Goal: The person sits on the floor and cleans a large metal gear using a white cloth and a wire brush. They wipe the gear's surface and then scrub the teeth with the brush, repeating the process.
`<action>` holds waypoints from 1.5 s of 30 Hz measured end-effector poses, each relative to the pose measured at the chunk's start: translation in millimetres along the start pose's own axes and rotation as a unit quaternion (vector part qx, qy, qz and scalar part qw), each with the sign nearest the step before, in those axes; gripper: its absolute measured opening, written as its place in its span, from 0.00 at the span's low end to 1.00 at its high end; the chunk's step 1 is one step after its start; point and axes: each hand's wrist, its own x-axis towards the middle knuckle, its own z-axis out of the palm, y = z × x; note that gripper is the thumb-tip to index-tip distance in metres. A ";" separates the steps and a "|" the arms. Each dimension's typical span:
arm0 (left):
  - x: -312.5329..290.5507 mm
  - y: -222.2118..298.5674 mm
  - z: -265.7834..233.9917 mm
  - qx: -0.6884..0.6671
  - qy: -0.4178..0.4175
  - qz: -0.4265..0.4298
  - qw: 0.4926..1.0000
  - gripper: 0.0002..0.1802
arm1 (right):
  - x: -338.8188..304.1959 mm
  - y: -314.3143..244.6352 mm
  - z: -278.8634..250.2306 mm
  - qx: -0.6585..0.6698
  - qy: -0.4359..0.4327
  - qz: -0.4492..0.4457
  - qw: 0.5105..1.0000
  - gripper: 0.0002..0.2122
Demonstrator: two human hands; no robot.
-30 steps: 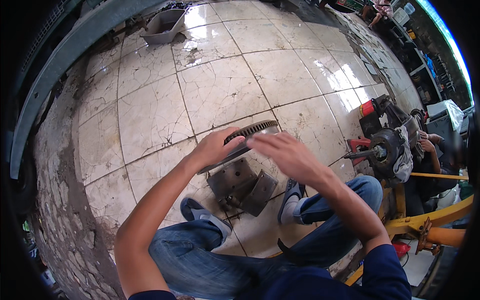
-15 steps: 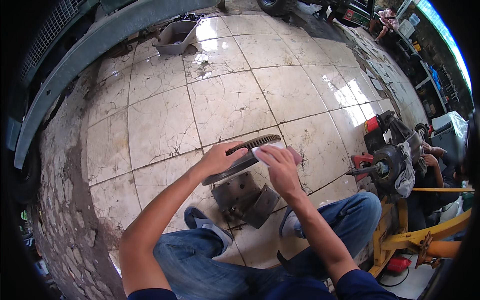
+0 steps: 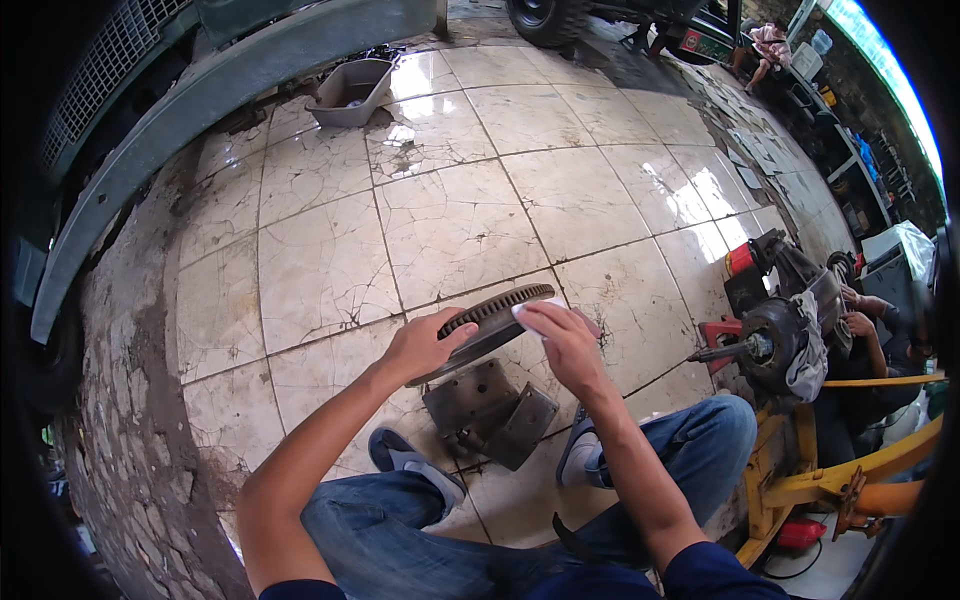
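We see only a few: a small red and white sign (image 3: 697, 44) at the top, low on the parked vehicle, and at the right edge a pale box-like package under clear plastic (image 3: 893, 250), too blurred to tell more.

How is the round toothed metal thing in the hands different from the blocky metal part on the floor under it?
The toothed disc is round and thin, with ridges along its rim; the metal bracket is blocky and angular, made of flat plates. The disc is held up off the tiles, tilted, by the left hand, with the right hand pressing a white cloth on it; the bracket lies on the floor between the shoes, untouched. Both are dark, grimy metal.
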 end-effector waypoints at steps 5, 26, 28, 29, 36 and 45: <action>8.3 5.0 4.7 -0.002 0.019 0.025 1.000 0.33 | -27.2 44.2 6.0 0.180 0.157 0.148 0.960 0.15; 9.7 6.7 -3.7 0.014 -0.007 0.061 0.998 0.26 | 119.1 -12.5 -59.6 -0.296 -0.351 -0.160 0.874 0.07; 7.6 11.6 -6.5 0.024 -0.020 0.034 0.999 0.27 | 118.8 -13.5 -52.0 -0.363 -0.314 -0.195 0.855 0.06; 5.7 7.7 -6.4 0.016 -0.010 0.043 0.999 0.28 | 122.4 -27.2 -49.8 -0.381 -0.328 -0.194 0.842 0.06; 9.3 -0.2 0.5 -0.017 0.009 0.055 0.998 0.30 | 124.2 -21.9 -55.3 -0.287 -0.180 -0.169 0.926 0.16; 18.5 -28.0 10.7 -0.042 0.020 0.006 0.999 0.34 | -6.0 -12.8 19.4 -0.052 -0.001 -0.162 0.985 0.16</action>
